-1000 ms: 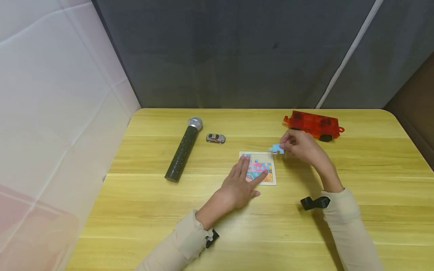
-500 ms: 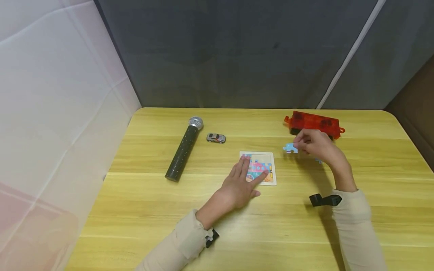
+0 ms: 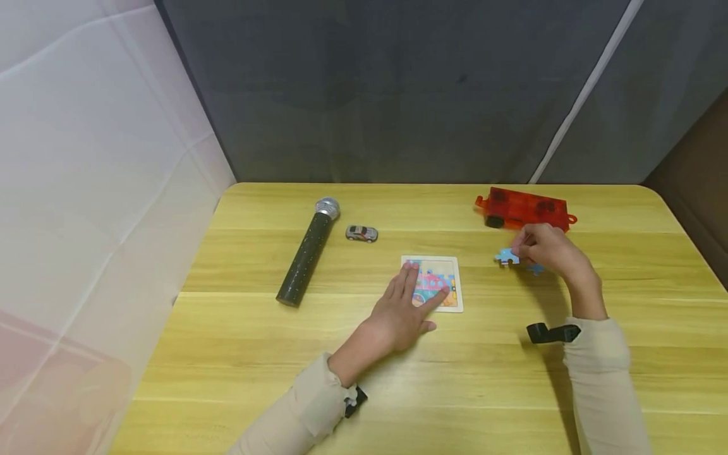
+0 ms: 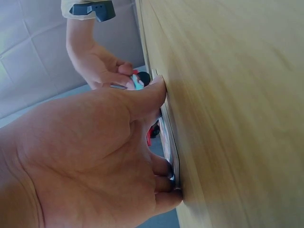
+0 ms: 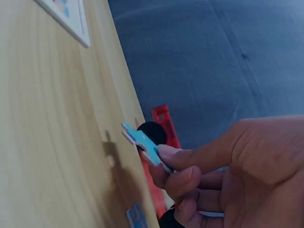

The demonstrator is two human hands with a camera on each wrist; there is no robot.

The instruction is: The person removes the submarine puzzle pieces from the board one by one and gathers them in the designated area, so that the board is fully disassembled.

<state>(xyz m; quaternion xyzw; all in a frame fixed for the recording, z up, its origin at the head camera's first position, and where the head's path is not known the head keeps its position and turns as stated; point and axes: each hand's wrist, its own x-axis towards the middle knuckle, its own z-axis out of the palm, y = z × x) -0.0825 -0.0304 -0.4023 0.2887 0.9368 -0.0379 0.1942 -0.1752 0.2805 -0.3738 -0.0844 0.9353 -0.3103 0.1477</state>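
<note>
A small jigsaw puzzle in a white-rimmed square tray (image 3: 459,297) lies on the table, its picture partly filled with pink, teal and orange pieces and its upper right part bare. My left hand (image 3: 400,313) rests on it with fingers spread and straight, covering its left side. To the right, my right hand (image 3: 548,249) pinches a light blue puzzle piece (image 3: 505,256) between thumb and fingers, held above the table in the right wrist view (image 5: 145,145). Another blue puzzle piece (image 3: 536,270) lies on the table below that hand.
A red translucent toy wagon (image 3: 526,207) with black wheels stands just behind my right hand. A small silver toy car (image 3: 361,233) sits behind the tray to the left. Farther left lies a microphone (image 3: 309,253) with a dark speckled handle.
My right hand has moved right, away from the tray, with the blue puzzle piece in its fingers. The loose piece on the table has come into sight. My left hand stays put.
</note>
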